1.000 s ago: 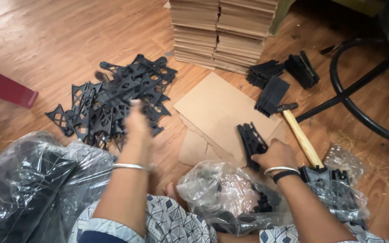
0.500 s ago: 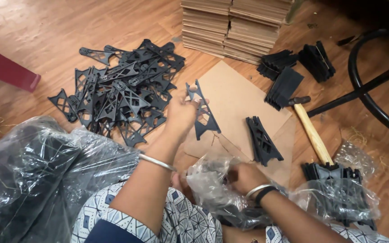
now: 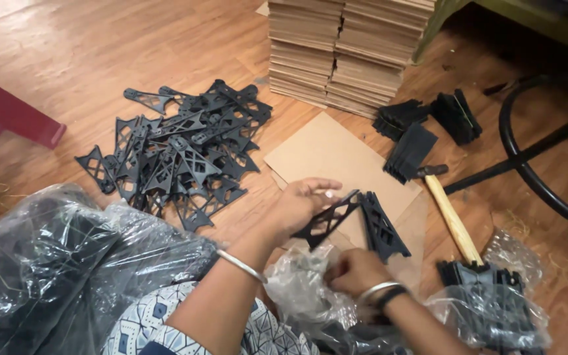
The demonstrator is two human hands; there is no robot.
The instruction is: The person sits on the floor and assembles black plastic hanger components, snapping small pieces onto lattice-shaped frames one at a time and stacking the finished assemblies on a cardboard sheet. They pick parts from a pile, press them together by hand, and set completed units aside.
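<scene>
My left hand (image 3: pixel 300 205) holds a black triangular lattice bracket (image 3: pixel 329 220) just above the cardboard sheet (image 3: pixel 327 154). A second bracket (image 3: pixel 384 230) of the same kind lies on the cardboard right beside it. My right hand (image 3: pixel 355 271) sits lower, fingers curled at the mouth of a small clear plastic bag (image 3: pixel 304 292) on my lap. What it pinches inside the bag is hidden. A loose pile of the same black brackets (image 3: pixel 179 154) lies on the wooden floor to the left of my left hand.
A wooden-handled hammer (image 3: pixel 453 220) lies right of the cardboard. Stacks of flat cardboard (image 3: pixel 350 46) stand at the back, with black part bundles (image 3: pixel 410 150) beside them. There is a large plastic bag (image 3: pixel 67 263) at left, a bag of black parts (image 3: pixel 488 312) at right, a red stool (image 3: pixel 8 115) and a black ring frame (image 3: pixel 547 181).
My left hand picked a bracket from the pile and carried it right, over the cardboard. My right hand left the bracket on the cardboard and dropped to the small bag.
</scene>
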